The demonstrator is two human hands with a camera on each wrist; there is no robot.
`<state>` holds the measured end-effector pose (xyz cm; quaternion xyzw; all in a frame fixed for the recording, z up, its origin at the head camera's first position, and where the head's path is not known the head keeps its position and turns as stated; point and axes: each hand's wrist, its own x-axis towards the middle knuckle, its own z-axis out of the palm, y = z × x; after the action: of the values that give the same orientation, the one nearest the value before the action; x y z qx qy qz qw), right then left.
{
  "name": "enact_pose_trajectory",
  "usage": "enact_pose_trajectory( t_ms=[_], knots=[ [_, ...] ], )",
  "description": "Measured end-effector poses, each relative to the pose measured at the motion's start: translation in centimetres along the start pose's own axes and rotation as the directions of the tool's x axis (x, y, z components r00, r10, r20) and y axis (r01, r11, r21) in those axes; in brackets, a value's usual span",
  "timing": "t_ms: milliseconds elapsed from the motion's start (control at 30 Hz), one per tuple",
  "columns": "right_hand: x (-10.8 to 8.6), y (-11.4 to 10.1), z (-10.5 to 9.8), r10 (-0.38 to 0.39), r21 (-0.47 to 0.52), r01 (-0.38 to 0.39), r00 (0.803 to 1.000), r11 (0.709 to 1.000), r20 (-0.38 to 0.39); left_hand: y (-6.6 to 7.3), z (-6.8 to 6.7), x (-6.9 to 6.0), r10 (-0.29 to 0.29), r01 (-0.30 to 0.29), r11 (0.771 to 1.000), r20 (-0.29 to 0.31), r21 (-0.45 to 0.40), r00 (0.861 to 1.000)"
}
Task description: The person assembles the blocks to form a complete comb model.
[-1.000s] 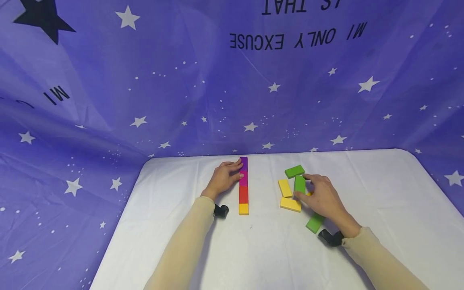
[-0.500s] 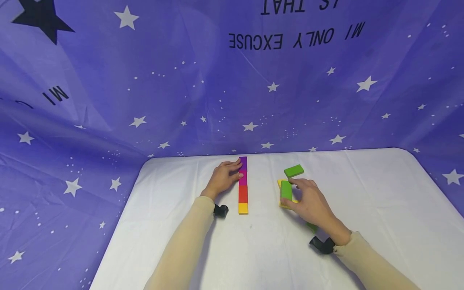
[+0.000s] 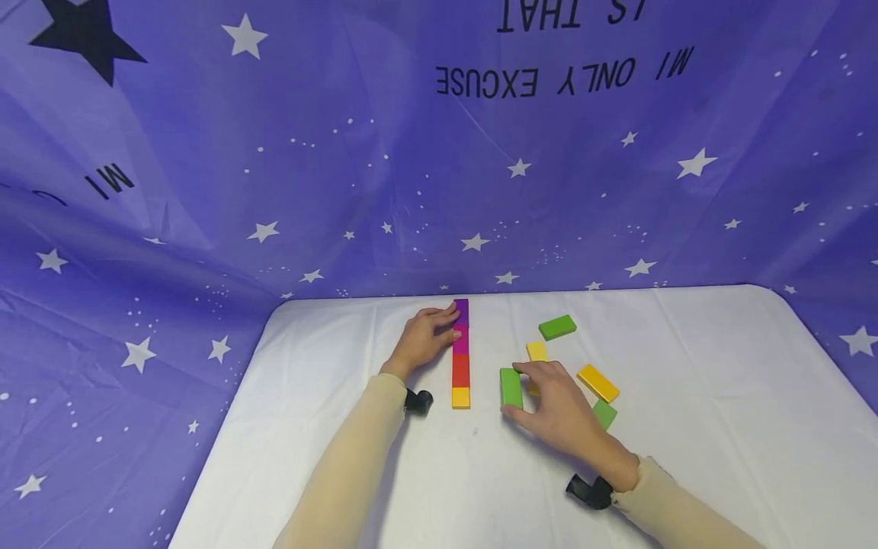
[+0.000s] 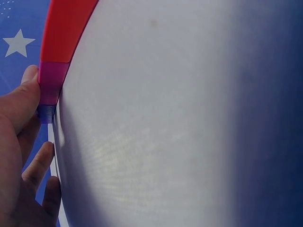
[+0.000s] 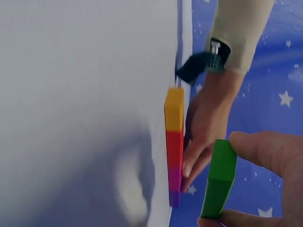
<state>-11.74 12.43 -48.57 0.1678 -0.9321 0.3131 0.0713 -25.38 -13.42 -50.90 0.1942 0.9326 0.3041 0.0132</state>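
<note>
A straight row of flat blocks lies on the white table: a purple block (image 3: 463, 313), a magenta block (image 3: 463, 340), a red block (image 3: 461, 370) and an orange-yellow block (image 3: 461, 396) at the near end. My left hand (image 3: 420, 343) rests at the row's left side, thumb against the magenta block and a fingertip at the purple one; its other fingers are loosely spread in the left wrist view. Between thumb and fingers, my right hand (image 3: 562, 412) pinches a green block (image 3: 511, 387) by its two ends, to the right of the row.
Loose blocks lie around the right hand: a green block (image 3: 557, 327) farther back, a yellow block (image 3: 537, 351) partly covered by the hand, an orange block (image 3: 598, 383) and another green block (image 3: 604, 414). A purple starred cloth (image 3: 411, 191) hangs behind the table.
The right hand has carried the green block leftward and nearer to me, from among the loose blocks toward the row. The orange block has come into view. The left hand stays put.
</note>
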Motion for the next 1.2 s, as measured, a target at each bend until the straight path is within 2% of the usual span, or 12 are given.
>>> enact_pose_trajectory(
  t_ms=[600, 833, 1033, 1200],
  knots=[
    [-1.0, -3.5, 3.0, -0.018, -0.007, 0.018, 0.997, 1.000, 0.079, -0.4, 0.2, 0.1, 0.009, -0.009, 1.000, -0.019, 0.019, 1.000],
    [-1.3, -4.8, 4.0, -0.033, -0.003, 0.033, 0.993, 0.999, 0.110, -0.2, 0.0, 0.0, -0.012, 0.012, 1.000, 0.006, -0.007, 1.000],
    [-1.5, -5.7, 4.7, -0.058, -0.039, 0.065, 0.987, 0.997, 0.152, -0.2, 0.1, 0.0, 0.003, -0.003, 1.000, -0.005, 0.004, 1.000],
    [-1.4, -6.0, 5.0, -0.057, -0.073, 0.069, 0.986, 0.995, 0.159, -0.1, 0.1, 0.1, -0.004, 0.004, 1.000, 0.001, 0.008, 1.000]
  ],
)
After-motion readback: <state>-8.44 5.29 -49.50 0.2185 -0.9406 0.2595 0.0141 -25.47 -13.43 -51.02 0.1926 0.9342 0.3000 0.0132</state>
